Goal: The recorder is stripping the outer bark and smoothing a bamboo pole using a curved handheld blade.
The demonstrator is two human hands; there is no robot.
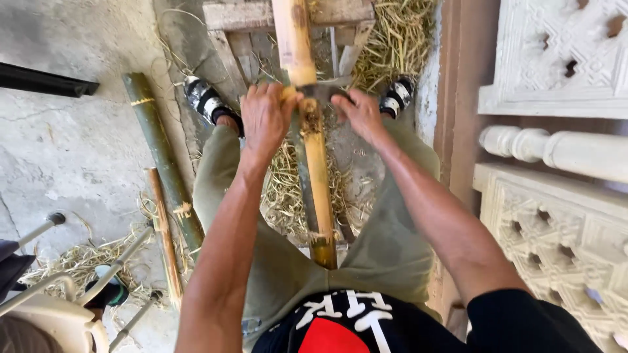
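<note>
From my remote seat, the biggest surface is the rough grey concrete floor (78, 157) filling the left half of the frame, cracked and dusty. Down the right edge I see pale carved stone panels (562, 242) with pierced geometric holes, and a turned white baluster (556, 149) lying across between them. The person's olive trousers (275, 261) spread through the lower middle, and a black shirt with a red and white print sits at the bottom edge. A long yellow bamboo pole (317, 170), smooth and round with a darker node, runs from the top centre down between the knees; it rests at the top on a weathered wooden frame (242, 16). Left of the legs a green bamboo length (163, 157) lies on the floor, with a thinner brown stick (165, 242) just beside it. Dry straw-like shavings (392, 39) litter the top right and the ground under the pole. At centre, a dull metal blade (322, 93) sits crosswise on the pole. My view shows the left hand (265, 117) curled tight around one end of it, fingers fully closed. The right hand (358, 114) grips the other end, fingers wrapped down over it. Black and white sandals (204, 98) show at either side of the frame. Grey metal chair legs (118, 261) poke in at lower left.
</note>
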